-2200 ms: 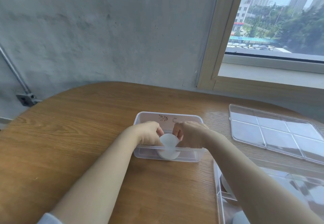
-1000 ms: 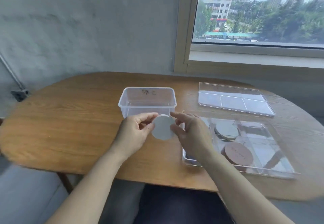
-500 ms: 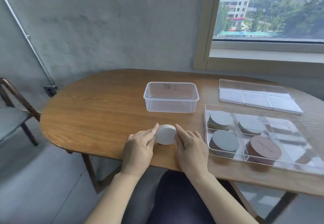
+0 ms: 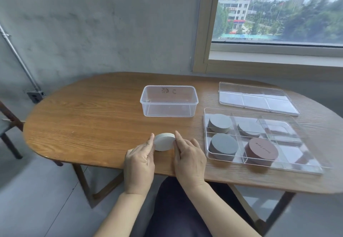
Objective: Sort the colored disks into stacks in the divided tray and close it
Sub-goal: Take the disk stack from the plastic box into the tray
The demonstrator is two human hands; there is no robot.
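A stack of white disks (image 4: pixel 164 142) rests on the wooden table near its front edge. My left hand (image 4: pixel 139 159) presses against its left side and my right hand (image 4: pixel 189 158) against its right side. To the right lies the clear divided tray (image 4: pixel 278 162), open. It holds three grey stacks (image 4: pixel 220 122) (image 4: pixel 249 129) (image 4: pixel 223 143) and one brown stack (image 4: pixel 263 148), each in its own compartment. The tray's right-hand compartments hold nothing. The tray's clear lid (image 4: pixel 257 98) lies flat behind it.
An empty clear plastic box (image 4: pixel 168 100) stands at the table's middle, beyond my hands. The wooden table (image 4: pixel 89 118) is oval, with a concrete wall behind and a window at the back right. A chair (image 4: pixel 9 123) shows at the far left.
Both hands lifted the white disks out of the clear box, carried them toward me and set them on the table near the front edge. Since half a second ago little has moved.
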